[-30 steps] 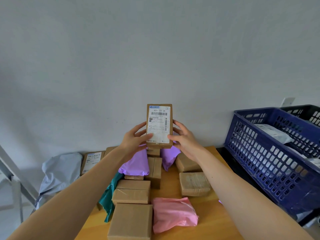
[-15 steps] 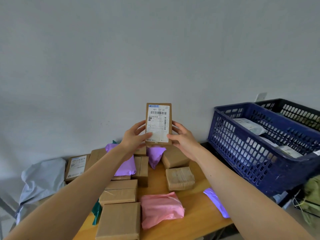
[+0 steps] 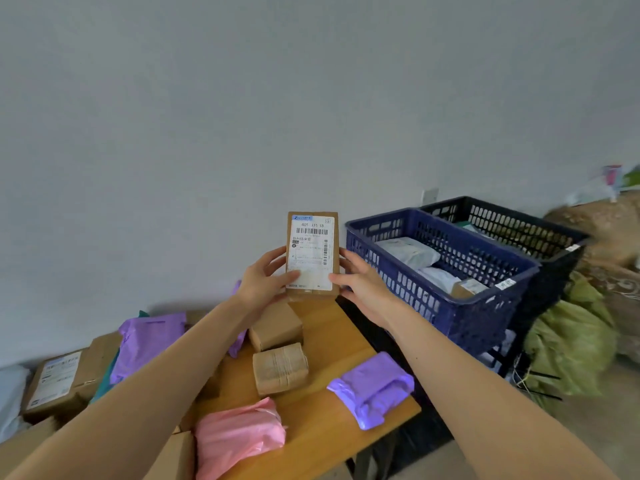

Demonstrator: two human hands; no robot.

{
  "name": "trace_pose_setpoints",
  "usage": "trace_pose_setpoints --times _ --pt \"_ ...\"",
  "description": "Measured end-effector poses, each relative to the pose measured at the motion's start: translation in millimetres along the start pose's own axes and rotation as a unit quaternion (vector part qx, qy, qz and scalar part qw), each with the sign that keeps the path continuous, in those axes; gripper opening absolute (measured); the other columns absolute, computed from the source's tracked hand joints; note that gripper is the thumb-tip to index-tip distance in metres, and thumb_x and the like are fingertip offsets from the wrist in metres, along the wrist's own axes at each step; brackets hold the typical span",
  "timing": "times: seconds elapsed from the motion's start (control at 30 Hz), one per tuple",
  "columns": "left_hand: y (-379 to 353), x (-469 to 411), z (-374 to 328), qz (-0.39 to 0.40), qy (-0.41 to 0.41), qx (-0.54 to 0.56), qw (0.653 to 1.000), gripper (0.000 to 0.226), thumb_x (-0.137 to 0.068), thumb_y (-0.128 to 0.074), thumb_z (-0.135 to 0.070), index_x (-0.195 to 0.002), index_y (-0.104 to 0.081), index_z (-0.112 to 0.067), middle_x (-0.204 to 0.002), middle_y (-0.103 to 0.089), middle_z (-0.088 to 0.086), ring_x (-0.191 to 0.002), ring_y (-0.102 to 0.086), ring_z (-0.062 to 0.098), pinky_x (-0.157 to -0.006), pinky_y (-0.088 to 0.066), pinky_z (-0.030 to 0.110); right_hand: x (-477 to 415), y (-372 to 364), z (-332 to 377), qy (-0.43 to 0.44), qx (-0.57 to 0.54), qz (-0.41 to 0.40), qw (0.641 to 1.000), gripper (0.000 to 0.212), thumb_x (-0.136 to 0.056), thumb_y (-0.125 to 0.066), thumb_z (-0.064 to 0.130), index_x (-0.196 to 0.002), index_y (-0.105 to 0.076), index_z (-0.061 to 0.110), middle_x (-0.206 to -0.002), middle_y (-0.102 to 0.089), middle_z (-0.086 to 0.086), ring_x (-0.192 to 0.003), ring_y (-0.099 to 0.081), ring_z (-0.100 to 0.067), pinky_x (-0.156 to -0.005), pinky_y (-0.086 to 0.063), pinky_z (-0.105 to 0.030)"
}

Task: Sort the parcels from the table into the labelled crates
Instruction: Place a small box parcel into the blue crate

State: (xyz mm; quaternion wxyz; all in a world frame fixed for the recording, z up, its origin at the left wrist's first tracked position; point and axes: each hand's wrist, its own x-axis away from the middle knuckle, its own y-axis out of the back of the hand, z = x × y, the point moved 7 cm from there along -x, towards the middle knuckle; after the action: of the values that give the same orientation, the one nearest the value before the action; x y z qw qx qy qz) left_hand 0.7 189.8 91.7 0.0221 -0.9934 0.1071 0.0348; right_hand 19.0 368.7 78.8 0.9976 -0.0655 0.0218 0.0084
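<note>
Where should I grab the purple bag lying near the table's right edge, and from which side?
Across its plump middle, from above, probably with the right hand once it frees the labelled box. The purple bag lies flat on the table, apart from anything else, so the hand can close over both long edges. Its thin front corner looks loose and would likely slip.

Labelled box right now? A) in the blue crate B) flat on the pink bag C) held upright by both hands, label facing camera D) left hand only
C: left hand and right hand both grip the cardboard box, upright, label toward the camera, outside the blue crate.
</note>
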Motion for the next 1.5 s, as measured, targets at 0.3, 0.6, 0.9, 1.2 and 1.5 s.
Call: trace_pose_setpoints --times 0.3,0.6,0.9,1.2,1.5 --pt "-153 13 2 0.027 0.001 -0.006 1.0 0.048 -0.087 -0.068 -0.009 -0.124 -0.051 -0.033 -0.129 -0.058 -0.004 -0.102 -0.065 0.018 -0.065 -0.058 0.028 57 142 24 0.008 0.002 -0.028 1.0 0.056 -0.088 -0.059 -0.006 -0.134 -0.049 0.026 -0.127 -0.059 0.007 -0.114 -0.059 -0.012 -0.086 -0.056 -0.032" --pt "-280 20 13 0.043 0.033 -0.011 0.998 0.052 -0.085 -0.069 -0.006 -0.128 -0.049 -0.028 -0.129 -0.058 -0.002 -0.104 -0.065 0.022 -0.079 -0.059 0.041 102 264 35 0.002 0.003 -0.056 0.998 0.054 -0.088 -0.058 -0.007 -0.125 -0.051 0.032 -0.127 -0.058 0.007 -0.113 -0.059 -0.014 -0.091 -0.055 -0.039" --pt "-373 -13 11 0.082 0.017 -0.012 0.996 0.059 -0.082 -0.068 0.007 -0.131 -0.05 -0.02 -0.136 -0.054 0.0 -0.107 -0.063 0.021 -0.072 -0.061 0.039 104 356 46 0.021 0.0 -0.091 0.996 0.063 -0.086 -0.057 -0.012 -0.122 -0.049 0.039 -0.134 -0.054 0.002 -0.119 -0.057 -0.022 -0.089 -0.055 -0.044" --pt "-412 -96 18 0.076 0.011 -0.015 0.997 0.054 -0.084 -0.067 0.003 -0.124 -0.051 -0.03 -0.133 -0.055 -0.005 -0.112 -0.061 0.023 -0.081 -0.058 0.045 40 414 59 0.0 0.064 -0.093 0.994 0.091 -0.082 -0.062 -0.015 -0.149 -0.027 0.035 -0.139 -0.049 -0.001 -0.119 -0.056 -0.02 -0.096 -0.05 -0.052" --pt "-419 -191 53 0.03 0.09 -0.053 0.994 0.045 -0.088 -0.066 -0.004 -0.123 -0.052 -0.027 -0.11 -0.067 0.006 -0.092 -0.068 0.024 -0.071 -0.059 0.038 -64 454 37 -0.058 0.15 -0.041 0.986 0.098 -0.076 -0.064 -0.019 -0.147 -0.027 0.038 -0.122 -0.058 -0.009 -0.112 -0.059 -0.027 -0.086 -0.055 -0.049"
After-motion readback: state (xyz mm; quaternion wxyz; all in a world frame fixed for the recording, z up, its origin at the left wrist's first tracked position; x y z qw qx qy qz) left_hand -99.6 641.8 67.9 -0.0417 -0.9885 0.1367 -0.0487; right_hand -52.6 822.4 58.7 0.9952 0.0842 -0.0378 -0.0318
